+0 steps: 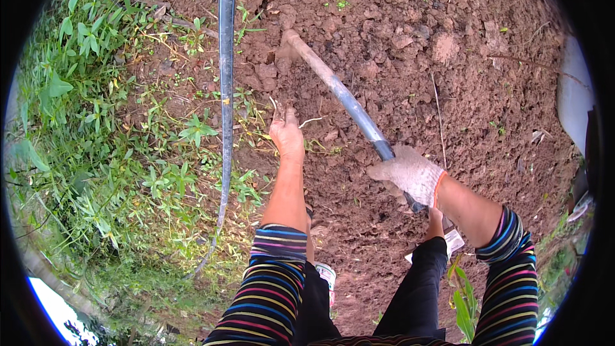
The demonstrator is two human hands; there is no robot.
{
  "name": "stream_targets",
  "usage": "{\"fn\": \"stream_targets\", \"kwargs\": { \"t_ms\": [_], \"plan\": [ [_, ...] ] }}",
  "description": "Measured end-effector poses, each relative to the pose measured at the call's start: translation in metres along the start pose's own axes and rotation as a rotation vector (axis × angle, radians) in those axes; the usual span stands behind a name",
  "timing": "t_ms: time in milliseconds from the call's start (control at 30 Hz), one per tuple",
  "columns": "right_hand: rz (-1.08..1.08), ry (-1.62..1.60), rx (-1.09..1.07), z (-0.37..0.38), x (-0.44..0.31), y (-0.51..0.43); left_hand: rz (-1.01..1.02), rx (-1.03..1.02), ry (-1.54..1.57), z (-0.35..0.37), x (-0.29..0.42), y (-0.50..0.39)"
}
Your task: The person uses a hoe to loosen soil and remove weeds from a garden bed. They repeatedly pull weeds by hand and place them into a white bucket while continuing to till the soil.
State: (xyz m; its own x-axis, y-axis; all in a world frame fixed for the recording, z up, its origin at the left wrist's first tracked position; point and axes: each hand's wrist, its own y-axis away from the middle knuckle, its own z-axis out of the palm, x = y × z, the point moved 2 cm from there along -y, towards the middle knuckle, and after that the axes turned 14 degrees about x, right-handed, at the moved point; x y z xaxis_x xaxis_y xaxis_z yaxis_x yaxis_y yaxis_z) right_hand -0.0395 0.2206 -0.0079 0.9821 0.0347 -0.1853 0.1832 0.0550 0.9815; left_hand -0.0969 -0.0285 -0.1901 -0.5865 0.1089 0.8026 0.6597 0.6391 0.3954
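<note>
My left hand point(287, 135) is bare and reaches down to loose reddish-brown soil point(413, 86), fingers pointing away from me. Pale roots or stems point(311, 121) show beside its fingertips, but whether they are pinched there is hidden. A knitted glove with an orange cuff covers my right hand point(411, 173), which is wrapped around the handle of a long-handled hoe point(353, 103). The handle slants away to the upper left, with dark wrapping near the grip. At its far end the soil-coloured head is blurred and hard to tell from the ground.
A black hose or pipe point(227, 67) runs lengthwise left of my hand, along dense green weeds point(144, 168). A white printed bucket point(325, 276) stands by my left leg. A thin stick point(438, 120) lies on the soil; a leafy plant point(463, 305) grows near my right leg.
</note>
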Motion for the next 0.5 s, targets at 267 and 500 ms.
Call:
{"fn": "stream_targets", "kwargs": {
  "t_ms": [267,500],
  "plan": [
    [-0.139,-0.026,0.141,-0.020,0.038,0.041,-0.097,-0.138,0.303,-0.045,0.070,0.069],
    [-0.139,-0.167,0.281,-0.040,0.061,0.071,-0.163,-0.209,0.333,-0.084,0.119,0.092]
  ]
}}
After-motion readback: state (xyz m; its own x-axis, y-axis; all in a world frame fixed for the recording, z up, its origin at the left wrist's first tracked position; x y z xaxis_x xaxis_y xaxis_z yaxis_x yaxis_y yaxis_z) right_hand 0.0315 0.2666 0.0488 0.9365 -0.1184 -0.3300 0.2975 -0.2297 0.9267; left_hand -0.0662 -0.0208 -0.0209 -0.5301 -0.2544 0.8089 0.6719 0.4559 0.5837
